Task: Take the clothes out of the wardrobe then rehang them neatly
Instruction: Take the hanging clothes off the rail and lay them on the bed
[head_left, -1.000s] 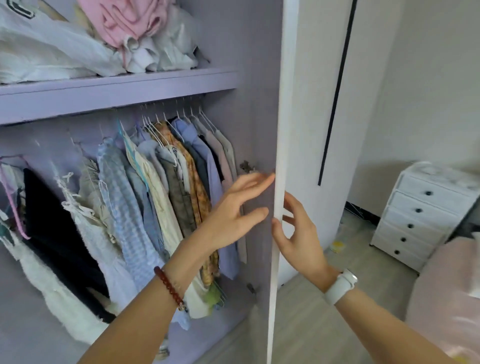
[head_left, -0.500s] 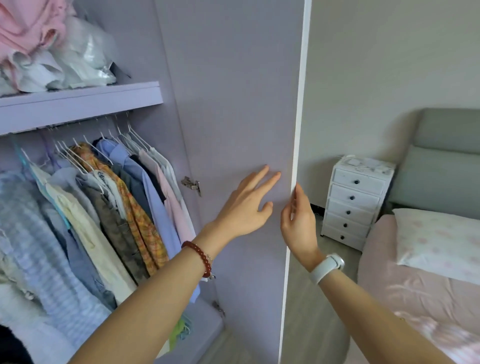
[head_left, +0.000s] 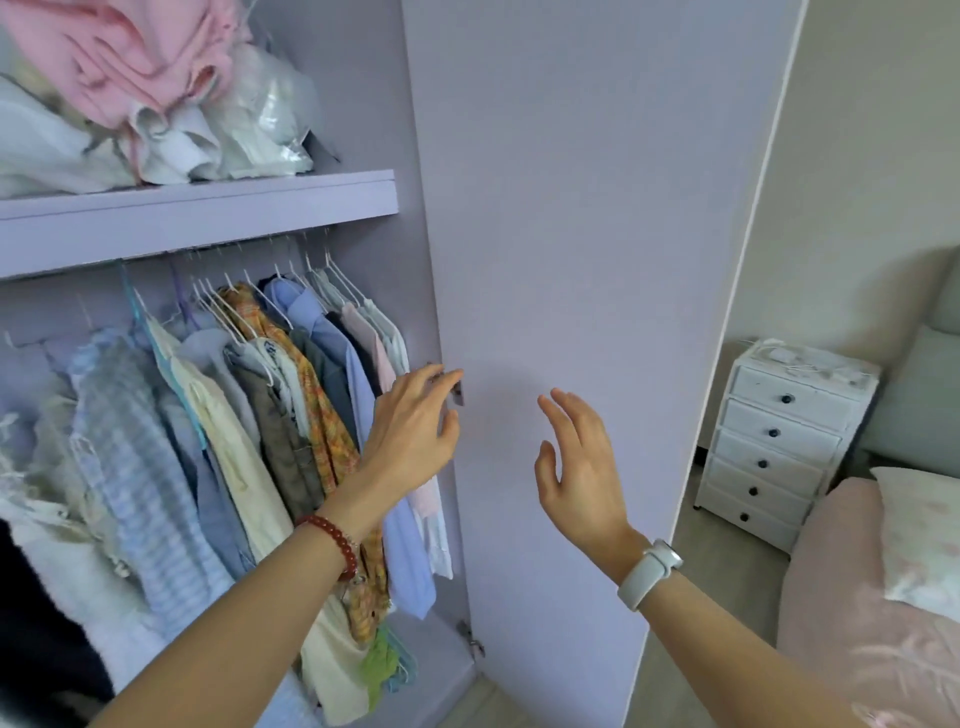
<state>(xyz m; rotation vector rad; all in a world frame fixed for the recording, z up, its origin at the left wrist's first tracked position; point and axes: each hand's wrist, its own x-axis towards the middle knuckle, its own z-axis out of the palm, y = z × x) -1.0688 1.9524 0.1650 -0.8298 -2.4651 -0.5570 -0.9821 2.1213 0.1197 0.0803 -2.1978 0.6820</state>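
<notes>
**Both hands raised and empty at the open wardrobe**

Left hand (head_left: 415, 431): raised in front of the right end of the hanging row, fingers straight and loosely spread, holding nothing. Fingertips reach toward the hinge side of the door; whether they touch the door or the hinge cannot be told. Red bead bracelet (head_left: 332, 540) on that wrist.

Hanging clothes (head_left: 270, 415): inside the wardrobe (head_left: 197, 218), under the lilac shelf, to the left of and behind the left hand. Left to right: dark garment at the frame edge, white lacy piece, blue-and-white striped knit (head_left: 140, 467), cream top, olive shirt, orange plaid shirt (head_left: 317, 410), light blue shirt (head_left: 358, 395), pale pink and white pieces nearest the hand. Each hangs long axis vertical, hems down, on white wire hangers whose hooks go up to the rail. Garments packed tight, shoulders angled toward the door.

Shelf above: pink fabric bundle (head_left: 119, 62) and crumpled white items, piled loose.

No readable writing or labels anywhere.

Door (head_left: 571, 208): lilac, swung open, standing between wardrobe and room.

Right hand (head_left: 582, 462): raised before the door's inner face, fingers apart and relaxed, empty, apart from the panel as far as can be seen. White wristband (head_left: 649, 571) on that wrist.

Far right: white drawer chest (head_left: 779, 447), pink bedding (head_left: 857, 623).
</notes>
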